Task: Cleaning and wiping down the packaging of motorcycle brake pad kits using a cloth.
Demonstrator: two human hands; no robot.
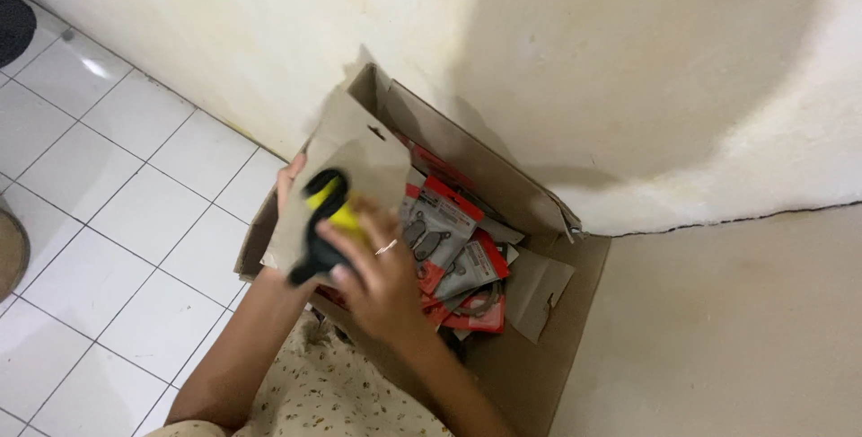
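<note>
- The right hand (382,266), a thin ring on one finger, is wrapped around a black-and-yellow handheld tool (325,226); motion blur smears the tool, so its exact shape is hard to make out.
- The tool sits over the near left corner of an open cardboard box (539,347), against a raised flap.
- The left hand (289,178) is mostly hidden behind that flap (346,167); only fingertips curl over its edge, gripping it.
- The flap is plain matte brown card with a small cut-out slot near its top.
- Inside the box lie flat plastic packets (453,253) with red header cards and grey contents, loosely piled; the lower ones are hidden.
- The box stands in a corner against a rough, cream-painted wall (584,51), beside glossy white floor tiles (117,221).
- A pale speckled fabric (332,392) is cut off at the bottom edge.
</note>
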